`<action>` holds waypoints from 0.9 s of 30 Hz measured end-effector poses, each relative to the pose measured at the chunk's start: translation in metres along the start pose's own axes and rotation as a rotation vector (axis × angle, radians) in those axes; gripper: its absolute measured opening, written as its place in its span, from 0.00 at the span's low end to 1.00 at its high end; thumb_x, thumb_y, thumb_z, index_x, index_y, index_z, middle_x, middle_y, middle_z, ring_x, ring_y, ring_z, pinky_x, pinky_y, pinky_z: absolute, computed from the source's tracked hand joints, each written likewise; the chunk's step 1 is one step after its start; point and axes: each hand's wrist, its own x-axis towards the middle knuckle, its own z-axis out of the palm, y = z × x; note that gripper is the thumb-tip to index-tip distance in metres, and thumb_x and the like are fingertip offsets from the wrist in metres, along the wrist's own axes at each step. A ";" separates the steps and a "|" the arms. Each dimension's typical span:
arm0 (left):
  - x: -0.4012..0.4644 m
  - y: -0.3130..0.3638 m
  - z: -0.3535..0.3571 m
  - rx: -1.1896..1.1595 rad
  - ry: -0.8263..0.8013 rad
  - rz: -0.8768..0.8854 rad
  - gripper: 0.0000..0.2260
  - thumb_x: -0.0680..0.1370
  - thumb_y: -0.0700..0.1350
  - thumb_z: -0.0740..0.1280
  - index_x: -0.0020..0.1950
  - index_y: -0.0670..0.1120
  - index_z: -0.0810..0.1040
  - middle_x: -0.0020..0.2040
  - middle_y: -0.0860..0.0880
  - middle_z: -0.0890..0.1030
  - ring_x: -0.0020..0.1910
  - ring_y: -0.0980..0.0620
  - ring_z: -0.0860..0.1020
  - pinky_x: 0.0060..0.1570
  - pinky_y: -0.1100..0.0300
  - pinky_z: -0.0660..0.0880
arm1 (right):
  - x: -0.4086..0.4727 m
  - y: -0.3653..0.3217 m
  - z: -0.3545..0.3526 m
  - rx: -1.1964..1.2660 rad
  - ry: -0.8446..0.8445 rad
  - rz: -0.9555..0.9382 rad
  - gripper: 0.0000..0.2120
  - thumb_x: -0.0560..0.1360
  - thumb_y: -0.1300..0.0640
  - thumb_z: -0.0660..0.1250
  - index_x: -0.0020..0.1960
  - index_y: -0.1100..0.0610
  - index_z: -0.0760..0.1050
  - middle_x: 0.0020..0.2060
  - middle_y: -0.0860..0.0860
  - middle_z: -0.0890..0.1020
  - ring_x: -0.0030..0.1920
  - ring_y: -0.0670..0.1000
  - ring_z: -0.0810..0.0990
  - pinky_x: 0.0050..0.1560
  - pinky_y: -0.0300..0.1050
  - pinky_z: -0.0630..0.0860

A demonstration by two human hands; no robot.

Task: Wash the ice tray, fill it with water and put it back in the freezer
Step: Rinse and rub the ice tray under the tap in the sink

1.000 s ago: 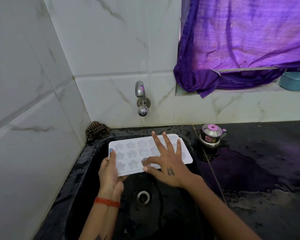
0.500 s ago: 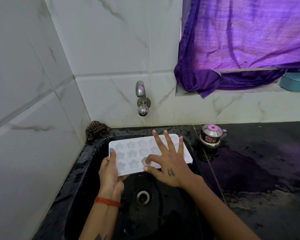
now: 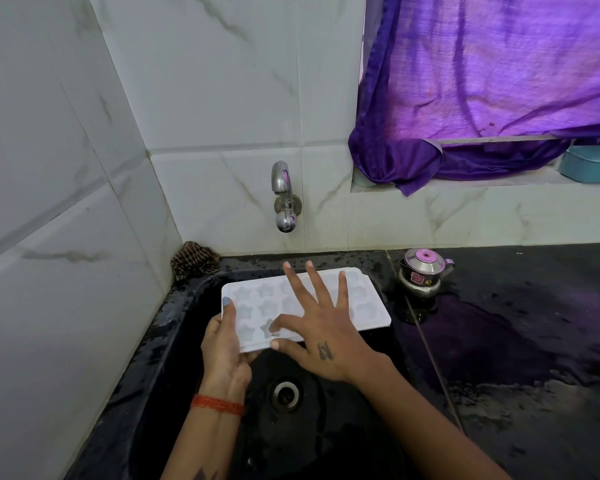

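**White star-mould tray held over the black sink**

From my remote seat I saw the white plastic ice tray with star-shaped cavities [image 3: 257, 306] held roughly level above the basin of the black sink [image 3: 174, 327], below and in front of the chrome wall tap [image 3: 284, 199]. No water ran from the tap that I could see. The tray was a flat rectangle with rounded corners and a thin rim; its cavities showed as pale grey stars in rows, and I could not tell whether any held water. Its right half was partly hidden behind a hand.

The left hand [image 3: 224, 355] gripped the tray's near left corner, thumb laid along the top of the left rim and fingers curled underneath. A red thread band [image 3: 217, 404] sat on that wrist. The right hand [image 3: 321, 336] lay over the tray with fingers straight and spread wide, the forefinger bent down with its tip in a star cavity near the front edge, and the thumb at the front rim.

A small steel kettle with a pink knob [image 3: 423, 273] stood on the wet black counter [image 3: 534, 341], just right of the sink. A brown patterned cloth [image 3: 194, 259] sat bunched in the back left corner. A purple curtain [image 3: 482, 81] hung over the window ledge.
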 end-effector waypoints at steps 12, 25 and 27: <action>0.002 -0.002 -0.001 0.000 0.002 -0.039 0.14 0.79 0.54 0.62 0.54 0.44 0.75 0.51 0.42 0.82 0.44 0.45 0.81 0.31 0.54 0.80 | 0.003 -0.006 -0.008 0.052 -0.150 0.027 0.14 0.78 0.40 0.58 0.58 0.41 0.77 0.76 0.46 0.33 0.73 0.55 0.26 0.67 0.65 0.25; 0.000 -0.001 0.000 -0.009 -0.015 -0.031 0.11 0.79 0.53 0.62 0.50 0.46 0.75 0.49 0.44 0.82 0.43 0.46 0.82 0.34 0.54 0.80 | 0.001 -0.001 0.004 -0.114 0.063 -0.022 0.18 0.73 0.35 0.54 0.47 0.42 0.79 0.78 0.49 0.45 0.77 0.61 0.41 0.67 0.71 0.32; 0.000 -0.002 0.000 -0.008 -0.019 -0.030 0.13 0.79 0.53 0.62 0.55 0.44 0.75 0.50 0.43 0.82 0.44 0.45 0.82 0.36 0.52 0.80 | 0.002 -0.001 0.004 -0.118 0.066 -0.024 0.17 0.73 0.36 0.55 0.48 0.41 0.80 0.77 0.50 0.46 0.77 0.61 0.42 0.67 0.71 0.33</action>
